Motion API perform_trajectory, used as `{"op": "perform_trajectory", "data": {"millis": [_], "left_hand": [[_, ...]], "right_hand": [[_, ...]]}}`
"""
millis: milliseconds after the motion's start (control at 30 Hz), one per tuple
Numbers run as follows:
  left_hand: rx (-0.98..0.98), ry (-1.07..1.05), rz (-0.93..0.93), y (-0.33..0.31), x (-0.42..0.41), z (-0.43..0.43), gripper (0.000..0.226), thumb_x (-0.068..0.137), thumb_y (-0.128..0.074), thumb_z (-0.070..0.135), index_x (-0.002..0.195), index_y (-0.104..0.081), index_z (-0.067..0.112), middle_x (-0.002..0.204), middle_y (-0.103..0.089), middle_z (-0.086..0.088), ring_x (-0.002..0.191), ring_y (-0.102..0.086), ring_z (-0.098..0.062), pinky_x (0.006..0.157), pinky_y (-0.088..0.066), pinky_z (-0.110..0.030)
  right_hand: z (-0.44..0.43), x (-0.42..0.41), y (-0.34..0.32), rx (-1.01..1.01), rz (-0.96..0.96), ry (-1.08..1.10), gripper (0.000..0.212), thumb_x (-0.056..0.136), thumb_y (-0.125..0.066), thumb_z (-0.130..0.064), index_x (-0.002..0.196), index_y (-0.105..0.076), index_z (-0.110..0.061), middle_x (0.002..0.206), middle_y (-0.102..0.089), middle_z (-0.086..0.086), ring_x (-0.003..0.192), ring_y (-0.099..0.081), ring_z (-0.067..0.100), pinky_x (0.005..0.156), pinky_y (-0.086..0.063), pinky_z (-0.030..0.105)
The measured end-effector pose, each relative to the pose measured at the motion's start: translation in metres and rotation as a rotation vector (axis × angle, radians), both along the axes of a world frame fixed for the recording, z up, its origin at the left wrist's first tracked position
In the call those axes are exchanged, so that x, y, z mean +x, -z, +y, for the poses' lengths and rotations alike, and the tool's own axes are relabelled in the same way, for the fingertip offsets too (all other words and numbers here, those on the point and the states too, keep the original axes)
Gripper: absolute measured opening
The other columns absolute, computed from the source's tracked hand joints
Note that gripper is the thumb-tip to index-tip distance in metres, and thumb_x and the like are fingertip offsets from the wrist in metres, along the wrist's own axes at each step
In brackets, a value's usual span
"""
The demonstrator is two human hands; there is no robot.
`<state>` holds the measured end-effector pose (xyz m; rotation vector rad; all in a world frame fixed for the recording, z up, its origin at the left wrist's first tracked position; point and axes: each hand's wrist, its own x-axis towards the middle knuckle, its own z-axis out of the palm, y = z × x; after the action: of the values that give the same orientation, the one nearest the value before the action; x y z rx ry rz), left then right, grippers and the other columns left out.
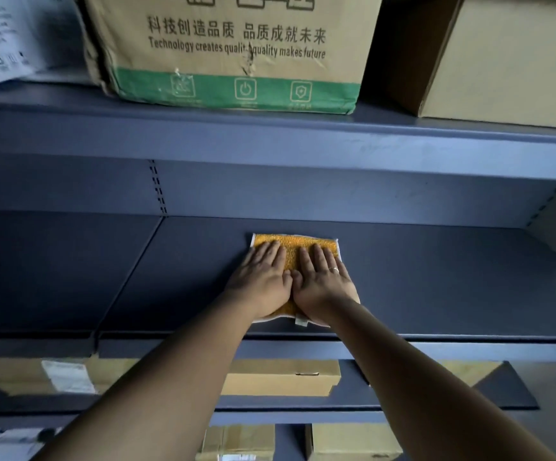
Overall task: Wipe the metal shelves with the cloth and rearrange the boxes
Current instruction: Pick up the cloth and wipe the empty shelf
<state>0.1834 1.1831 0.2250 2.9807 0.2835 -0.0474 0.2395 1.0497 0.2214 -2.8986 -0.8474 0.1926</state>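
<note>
A yellow cloth (293,245) with a white edge lies flat on the blue-grey metal shelf (436,281) in front of me. My left hand (261,277) and my right hand (321,282) lie side by side on the cloth, fingers straight and palms pressing down. On the shelf above stands a cardboard box (233,51) with a green band and printed text. A plain cardboard box (503,58) stands to its right.
A white printed package (3,38) sits at the top left. Below my arms, lower shelves hold flat cardboard boxes (283,377) and more boxes (353,440). A perforated upright (158,188) divides the back panel. The shelf's front lip (469,349) runs across.
</note>
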Motion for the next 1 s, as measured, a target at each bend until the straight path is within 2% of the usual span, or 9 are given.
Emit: {"op": "perform_trajectory", "data": {"millis": [333,733,1000], "left_hand": [[-0.008,0.045,-0.008,0.002,-0.036,-0.011,0.064,0.106,-0.011,0.043,0.162,0.004,0.015,0.169,0.012,-0.002,0.155,0.013,-0.016,0.126,0.005,-0.039],[-0.010,0.007,-0.004,0.000,-0.085,0.038,0.061,0.107,-0.007,0.043,0.161,0.008,0.018,0.168,0.015,0.001,0.154,0.015,-0.014,0.126,0.006,-0.037],[0.008,0.024,-0.016,0.005,-0.080,0.044,0.064,0.106,-0.007,0.044,0.161,0.008,0.015,0.168,0.015,-0.003,0.155,0.015,-0.018,0.127,0.004,-0.041]], "right_hand": [[-0.015,-0.041,0.001,-0.011,-0.005,0.033,0.067,0.105,-0.008,-0.054,0.163,0.007,-0.023,0.169,0.015,0.006,0.156,0.016,0.023,0.127,0.008,0.041],[0.038,-0.089,-0.003,-0.020,0.015,0.003,0.068,0.105,-0.007,-0.055,0.162,0.012,-0.021,0.168,0.020,0.008,0.155,0.019,0.025,0.126,0.009,0.042],[0.041,-0.085,-0.001,-0.032,0.011,0.006,0.067,0.105,-0.006,-0.055,0.162,0.011,-0.023,0.168,0.019,0.006,0.155,0.020,0.023,0.126,0.010,0.041]]}}
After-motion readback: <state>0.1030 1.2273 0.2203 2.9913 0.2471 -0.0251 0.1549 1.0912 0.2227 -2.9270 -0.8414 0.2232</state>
